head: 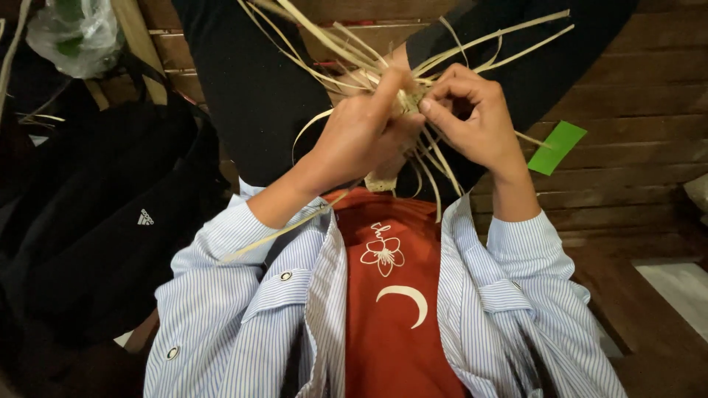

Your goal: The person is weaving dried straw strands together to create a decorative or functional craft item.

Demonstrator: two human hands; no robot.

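A small woven knot of pale straw strips (407, 99) sits between both hands above my lap. My left hand (365, 136) grips it from the left, fingers curled around the bundle. My right hand (472, 114) pinches it from the right with thumb and fingertips. Several long loose strips (324, 40) fan out upward and to both sides, and a few hang down toward my red shirt. One strip (284, 232) trails across my left sleeve. The centre of the weave is partly hidden by my fingers.
A black bag (110, 214) lies at left on the wooden plank floor (634, 103). A green paper slip (557, 147) rests on the planks at right. A clear plastic bag (74, 33) sits at top left. My black trouser legs extend upward.
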